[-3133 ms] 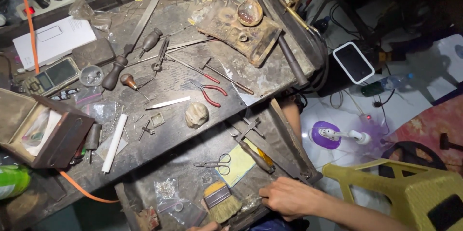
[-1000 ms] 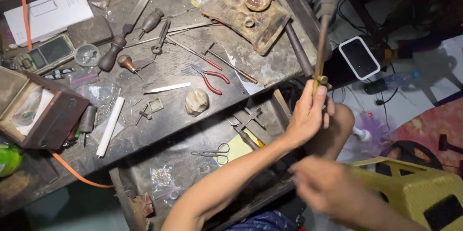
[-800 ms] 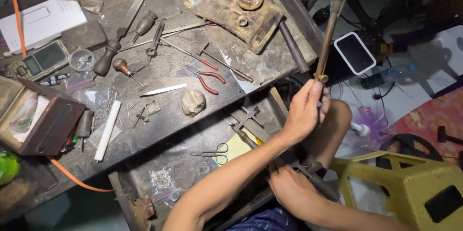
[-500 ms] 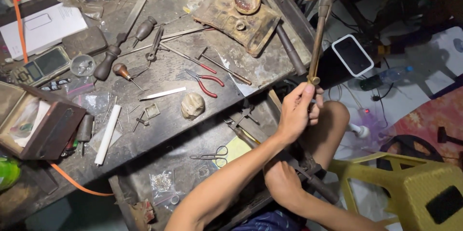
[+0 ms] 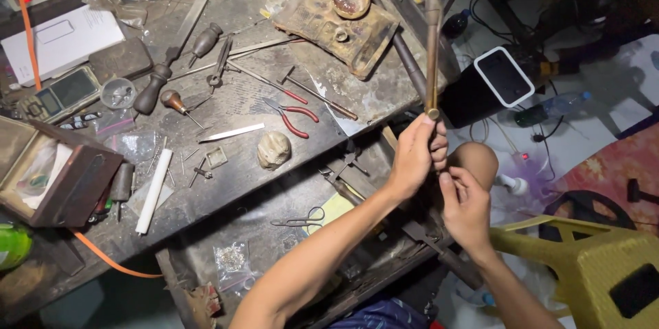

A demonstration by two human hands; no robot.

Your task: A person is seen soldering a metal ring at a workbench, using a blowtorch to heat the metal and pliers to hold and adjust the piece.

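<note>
hands: two, both the person's own, raised off the right edge of the workbench (image 5: 226, 106).
left hand (image 5: 415, 157): fist curled tight round the lower end of the hammer (image 5: 432, 47), knuckles toward the bench.
right hand (image 5: 467, 205): just below the left, fingers half bent, fingertips touching the underside of the left fist; whether it pinches anything cannot be told.
hammer: one, slim wooden handle standing nearly upright, metal head at the top beside the worn leather pad (image 5: 336, 23).
pliers (image 5: 292, 117): one pair, red grips, lying flat mid-bench.
scissors (image 5: 302, 219): one pair, on the lower drawer shelf (image 5: 206, 260), next to a yellow paper scrap (image 5: 336, 209).
wooden-handled tools: three, at the upper left of the bench, the largest being a dark awl (image 5: 152, 92).
white rod (image 5: 154, 191): one, lying near the open wooden box (image 5: 58, 185).
pale lump (image 5: 274, 149): one, just below the pliers.
calculator (image 5: 62, 94): one, far left.
plastic stool (image 5: 594, 267): one, yellow, lower right on the floor.
change since earlier pictures: three seconds back the right hand lay low by the drawer and no hammer was raised; half a second back the handle leaned right, now it stands straighter, and the right hand has risen from the lap to meet the left fist.
</note>
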